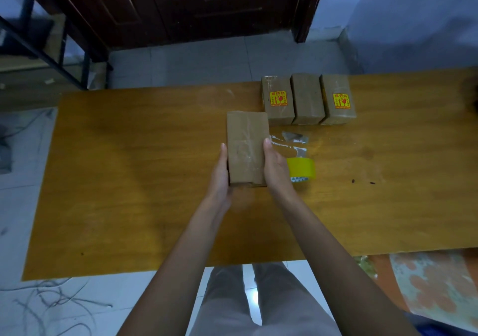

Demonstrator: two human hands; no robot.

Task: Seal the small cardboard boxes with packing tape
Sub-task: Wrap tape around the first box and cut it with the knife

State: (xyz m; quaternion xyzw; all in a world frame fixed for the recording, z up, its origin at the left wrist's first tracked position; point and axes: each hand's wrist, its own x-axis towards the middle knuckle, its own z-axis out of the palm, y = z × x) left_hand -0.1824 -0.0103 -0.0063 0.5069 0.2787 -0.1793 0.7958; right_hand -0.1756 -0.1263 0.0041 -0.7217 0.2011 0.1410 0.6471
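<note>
Both hands are on the one box now. The cardboard box (247, 147) lies flat near the middle of the desk (129, 180), its long side running from the near edge toward the far edge, with clear tape glinting down its top face. The left hand (219, 177) lies flat along the box's left side, fingers straight and together, pointing to the far edge. The right hand (275, 168) mirrors it on the right side, palm against the cardboard, fingers straight, thumb tip up at the top edge of the box. So the box sits squeezed between two flat palms, no curl, no pinch.

Just beside the right hand, on the side toward the desk's right edge, stands the roll of yellow packing tape (302, 168), partly hidden behind the wrist. Between the roll and the far edge, crumpled scraps of clear tape (293, 139) lie on the wood.

Up at the far edge, right of centre, three more boxes stand in a row, touching side by side: the left box (278, 100) with a yellow and red sticker on top, the middle box (307, 99) plain, the right box (337, 99) with the same sticker. The held box's far right corner comes close to the left box of that row.

Below the near edge, the person's grey trousers (258, 304) show.
</note>
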